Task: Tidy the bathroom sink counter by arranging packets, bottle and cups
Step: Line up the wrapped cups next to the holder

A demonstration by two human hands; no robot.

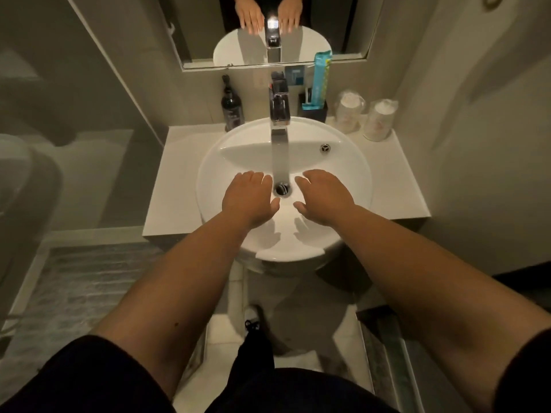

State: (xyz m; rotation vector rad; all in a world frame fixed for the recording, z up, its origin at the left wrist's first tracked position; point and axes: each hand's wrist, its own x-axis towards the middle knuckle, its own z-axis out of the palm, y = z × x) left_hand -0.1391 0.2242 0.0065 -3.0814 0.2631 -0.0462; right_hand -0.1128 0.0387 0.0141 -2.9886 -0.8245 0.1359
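Observation:
Both my hands hover palm down over the round white sink [351, 186], on either side of the drain [281, 189]. My left hand [249, 198] and my right hand [325, 198] hold nothing, fingers apart. A dark bottle [231, 104] stands at the counter's back left. A teal packet [319, 80] stands upright in a black holder [313, 110] right of the tap. Two wrapped cups [348, 111] [380, 119] stand upside down at the back right corner.
A chrome tap [279, 105] rises at the sink's back, with a mirror [125, 28] above it reflecting my hands. The white counter [176, 186] ends at a wall on the right. A toilet [18, 186] sits at the left, with a grey mat [74, 281] on the floor.

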